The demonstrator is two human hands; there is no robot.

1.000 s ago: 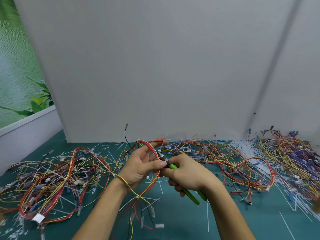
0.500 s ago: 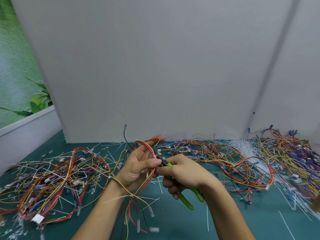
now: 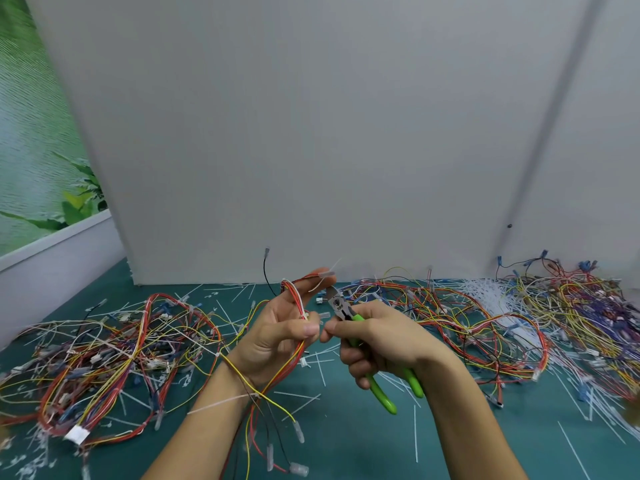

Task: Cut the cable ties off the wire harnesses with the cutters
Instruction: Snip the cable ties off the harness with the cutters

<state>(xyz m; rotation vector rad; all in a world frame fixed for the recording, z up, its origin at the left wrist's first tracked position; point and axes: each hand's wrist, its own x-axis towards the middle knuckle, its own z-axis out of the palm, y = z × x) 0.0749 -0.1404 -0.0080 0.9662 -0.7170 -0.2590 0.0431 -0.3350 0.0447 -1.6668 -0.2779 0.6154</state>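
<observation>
The green-handled cutters (image 3: 341,308) point up and away from us, leaning a little left. Their long axis runs from the steel nose near the top of the hands down to the handle ends, which splay toward us on the right. We cannot tell whether the blades are parted.

Half a second ago the nose was buried against the wires beside the left thumb. Now it is lifted clear and stands in plain sight between the hands. The left index finger has also straightened further upward.

Our right hand (image 3: 381,341) wraps its fingers round both handles, with the nose rising above its knuckles and its index fingertip nearly meeting the left thumb. Our left hand (image 3: 277,330) pinches the wire harness (image 3: 297,301) under its thumb. The red, yellow and white wires cross the palm and trail over the wrist toward the green mat (image 3: 346,448). The harness lies just left of the cutter nose, apart from it.

A white cable tie (image 3: 322,280) juts out by the left fingertips. A second tie (image 3: 221,403) crosses the forearm lower down.

Harness piles (image 3: 104,348) flank both hands, and loose ties (image 3: 491,296) are heaped at far right.
</observation>
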